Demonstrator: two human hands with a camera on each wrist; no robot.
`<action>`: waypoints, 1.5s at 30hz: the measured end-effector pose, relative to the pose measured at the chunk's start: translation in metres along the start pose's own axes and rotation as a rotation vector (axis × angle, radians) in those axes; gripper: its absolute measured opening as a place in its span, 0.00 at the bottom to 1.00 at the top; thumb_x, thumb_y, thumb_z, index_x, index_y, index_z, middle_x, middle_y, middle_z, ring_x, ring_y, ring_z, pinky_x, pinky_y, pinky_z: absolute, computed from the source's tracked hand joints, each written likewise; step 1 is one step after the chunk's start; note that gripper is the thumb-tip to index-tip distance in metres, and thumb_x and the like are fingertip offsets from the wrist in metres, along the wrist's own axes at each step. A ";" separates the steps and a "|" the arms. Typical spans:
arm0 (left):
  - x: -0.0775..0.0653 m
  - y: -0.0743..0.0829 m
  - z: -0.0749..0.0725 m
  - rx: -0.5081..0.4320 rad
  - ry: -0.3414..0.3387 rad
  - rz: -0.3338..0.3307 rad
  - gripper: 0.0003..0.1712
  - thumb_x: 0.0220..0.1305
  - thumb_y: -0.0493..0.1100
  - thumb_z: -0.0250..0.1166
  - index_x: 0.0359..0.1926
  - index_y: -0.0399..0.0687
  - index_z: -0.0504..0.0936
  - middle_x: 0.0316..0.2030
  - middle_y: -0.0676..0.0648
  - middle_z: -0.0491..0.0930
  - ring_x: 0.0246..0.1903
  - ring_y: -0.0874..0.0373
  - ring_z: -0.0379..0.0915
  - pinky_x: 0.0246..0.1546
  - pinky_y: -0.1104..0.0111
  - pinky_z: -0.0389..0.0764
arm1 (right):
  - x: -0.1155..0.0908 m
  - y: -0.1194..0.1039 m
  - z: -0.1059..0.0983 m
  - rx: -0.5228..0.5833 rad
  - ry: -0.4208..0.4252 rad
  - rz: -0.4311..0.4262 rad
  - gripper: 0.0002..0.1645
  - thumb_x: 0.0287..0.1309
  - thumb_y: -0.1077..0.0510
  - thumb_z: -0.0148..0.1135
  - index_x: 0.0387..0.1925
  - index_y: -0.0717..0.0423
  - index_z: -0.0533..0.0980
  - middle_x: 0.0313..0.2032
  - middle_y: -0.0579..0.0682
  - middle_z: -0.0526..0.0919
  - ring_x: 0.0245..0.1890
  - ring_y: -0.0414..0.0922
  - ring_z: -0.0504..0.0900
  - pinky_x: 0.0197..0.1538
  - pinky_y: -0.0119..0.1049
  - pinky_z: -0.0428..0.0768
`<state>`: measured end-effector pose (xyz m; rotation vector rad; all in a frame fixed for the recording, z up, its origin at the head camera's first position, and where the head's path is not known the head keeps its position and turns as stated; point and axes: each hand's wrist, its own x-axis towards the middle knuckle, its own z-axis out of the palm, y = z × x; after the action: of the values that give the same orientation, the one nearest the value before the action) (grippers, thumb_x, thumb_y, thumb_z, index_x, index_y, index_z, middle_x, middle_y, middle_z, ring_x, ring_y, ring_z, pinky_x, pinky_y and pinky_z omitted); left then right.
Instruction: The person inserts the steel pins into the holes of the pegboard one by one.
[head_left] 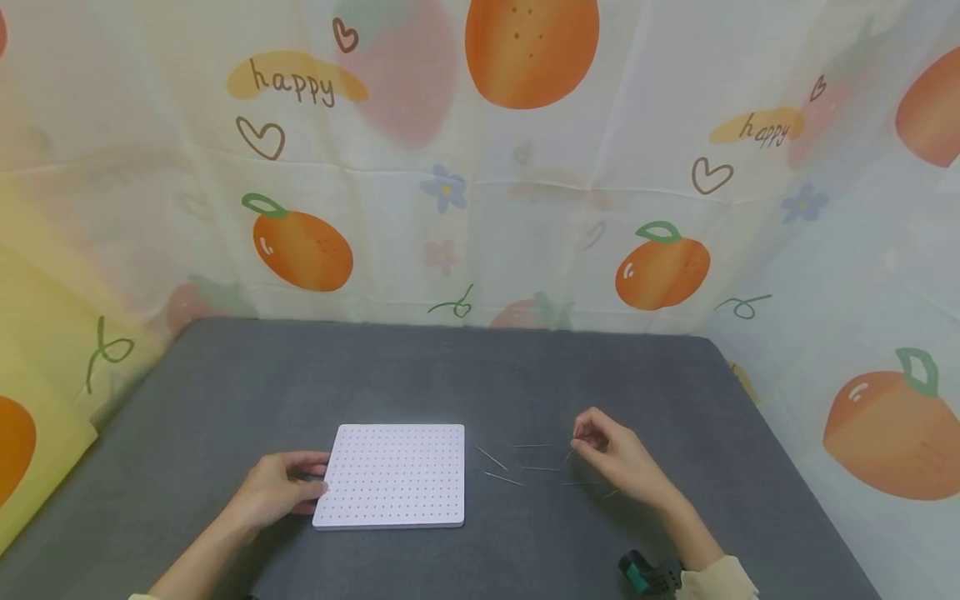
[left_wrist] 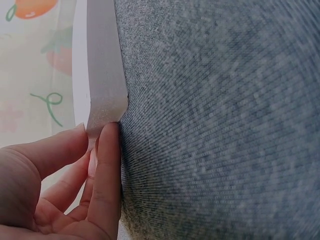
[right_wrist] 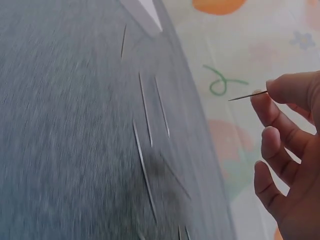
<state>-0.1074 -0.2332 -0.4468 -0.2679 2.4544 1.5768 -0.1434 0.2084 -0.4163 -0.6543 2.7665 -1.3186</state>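
Observation:
A white square board with rows of small holes lies flat on the grey table. My left hand pinches its left edge, thumb on the upper side; the left wrist view shows fingertips against the board's side wall. To the right of the board, my right hand is raised a little over the table. Between thumb and index finger it pinches a thin metal needle, its pointed end sticking out. Several similar needles lie scattered on the cloth between the board and the right hand.
Grey cloth covers the table. A printed curtain with oranges and hearts hangs behind and along the sides. Near the right forearm a black and green device shows at the wrist.

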 end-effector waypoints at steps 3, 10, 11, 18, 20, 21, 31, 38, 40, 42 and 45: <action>0.000 -0.001 0.000 -0.004 0.002 0.002 0.28 0.47 0.27 0.66 0.53 0.26 0.72 0.41 0.37 0.77 0.32 0.53 0.77 0.30 0.61 0.84 | 0.006 0.003 0.007 0.011 0.013 -0.014 0.05 0.59 0.57 0.58 0.36 0.48 0.70 0.32 0.42 0.76 0.30 0.36 0.74 0.32 0.30 0.75; -0.001 -0.001 0.001 -0.003 0.016 0.010 0.28 0.47 0.28 0.66 0.53 0.27 0.73 0.41 0.38 0.77 0.32 0.54 0.77 0.29 0.62 0.84 | 0.017 -0.009 0.023 0.013 0.045 -0.063 0.03 0.59 0.54 0.58 0.35 0.44 0.72 0.33 0.41 0.79 0.30 0.35 0.75 0.33 0.31 0.76; -0.001 -0.001 0.001 0.001 0.020 0.013 0.28 0.47 0.28 0.66 0.53 0.27 0.73 0.41 0.38 0.78 0.32 0.54 0.77 0.29 0.63 0.84 | 0.018 -0.011 0.025 0.013 0.048 -0.066 0.03 0.59 0.53 0.58 0.35 0.43 0.72 0.33 0.41 0.79 0.30 0.35 0.75 0.33 0.31 0.76; 0.000 0.001 0.001 0.056 0.058 0.012 0.26 0.47 0.31 0.67 0.52 0.29 0.75 0.41 0.38 0.79 0.32 0.55 0.78 0.29 0.65 0.83 | 0.031 -0.025 0.043 0.013 0.090 -0.075 0.06 0.56 0.57 0.62 0.32 0.41 0.73 0.31 0.36 0.80 0.29 0.34 0.75 0.35 0.31 0.76; -0.001 0.003 0.001 0.075 0.065 -0.004 0.26 0.47 0.31 0.67 0.51 0.30 0.75 0.41 0.38 0.80 0.32 0.55 0.78 0.29 0.64 0.83 | 0.035 -0.028 0.048 0.001 0.100 -0.086 0.07 0.55 0.58 0.63 0.31 0.41 0.74 0.30 0.34 0.79 0.29 0.34 0.75 0.35 0.32 0.77; -0.001 0.003 0.002 0.084 0.071 -0.011 0.26 0.47 0.31 0.68 0.51 0.31 0.76 0.41 0.38 0.80 0.31 0.56 0.78 0.29 0.64 0.83 | 0.036 -0.030 0.051 -0.003 0.102 -0.092 0.07 0.54 0.59 0.63 0.31 0.42 0.74 0.30 0.34 0.79 0.29 0.33 0.75 0.36 0.32 0.77; 0.000 0.001 0.003 0.069 0.088 -0.021 0.26 0.47 0.31 0.68 0.51 0.32 0.76 0.41 0.38 0.80 0.31 0.56 0.78 0.29 0.64 0.83 | 0.052 -0.047 0.078 -0.041 0.142 -0.167 0.07 0.51 0.60 0.65 0.29 0.44 0.76 0.27 0.36 0.79 0.26 0.33 0.74 0.32 0.31 0.76; 0.000 0.001 0.005 0.081 0.097 -0.034 0.26 0.47 0.32 0.68 0.51 0.33 0.77 0.41 0.38 0.81 0.31 0.56 0.79 0.29 0.64 0.83 | 0.058 -0.054 0.095 -0.054 0.136 -0.170 0.06 0.52 0.60 0.64 0.30 0.44 0.77 0.27 0.36 0.79 0.26 0.33 0.73 0.31 0.29 0.75; 0.000 0.001 0.005 0.082 0.098 -0.034 0.26 0.47 0.31 0.68 0.51 0.33 0.77 0.41 0.38 0.81 0.31 0.56 0.79 0.29 0.64 0.83 | 0.060 -0.056 0.099 -0.049 0.137 -0.176 0.06 0.52 0.60 0.64 0.30 0.45 0.77 0.27 0.37 0.79 0.27 0.33 0.73 0.32 0.29 0.75; 0.000 0.001 0.004 0.082 0.099 -0.032 0.26 0.47 0.31 0.68 0.52 0.33 0.77 0.40 0.38 0.81 0.31 0.56 0.79 0.29 0.64 0.83 | 0.063 -0.057 0.104 -0.051 0.137 -0.182 0.06 0.52 0.60 0.63 0.30 0.45 0.77 0.27 0.38 0.80 0.27 0.34 0.73 0.32 0.28 0.75; 0.000 0.001 0.004 0.087 0.102 -0.034 0.26 0.47 0.31 0.68 0.51 0.33 0.77 0.40 0.38 0.81 0.31 0.56 0.79 0.29 0.64 0.83 | 0.067 -0.059 0.110 -0.052 0.136 -0.181 0.05 0.52 0.60 0.64 0.30 0.46 0.77 0.28 0.38 0.80 0.27 0.35 0.73 0.32 0.27 0.74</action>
<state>-0.1070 -0.2288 -0.4475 -0.3815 2.5727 1.4733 -0.1624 0.0693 -0.4317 -0.8685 2.9184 -1.3745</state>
